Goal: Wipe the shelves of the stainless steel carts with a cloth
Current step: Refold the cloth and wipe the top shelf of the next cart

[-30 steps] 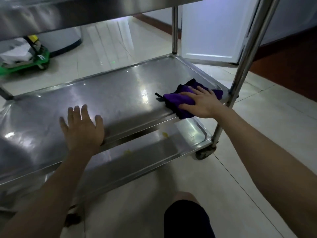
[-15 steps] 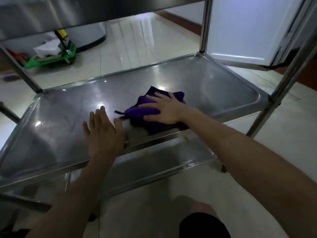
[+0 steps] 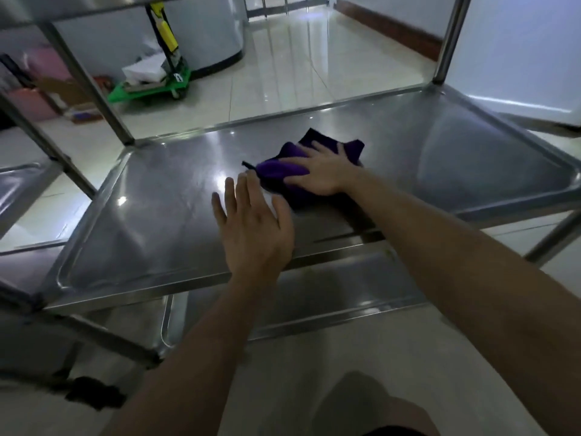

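Cloth [image 3: 276,169]: purple fabric, plush and matt, under the right hand [image 3: 317,173].
Middle shelf [image 3: 157,215]: bare metal, smooth, glossy with light glints left of that hand.
Lower shelf [image 3: 330,294]: same metal, duller sheen.
Floor tiles [image 3: 283,67]: smooth, highly glossy.

One wide-angle camera worn on the head looks forward and down from the near long edge of the cart's middle shelf [image 3: 151,228], close above it. It sits lower than the upper shelf [image 3: 78,7], whose underside crosses the top-left corner. Its view runs past the middle shelf's far edge to the tiled floor [image 3: 298,58].
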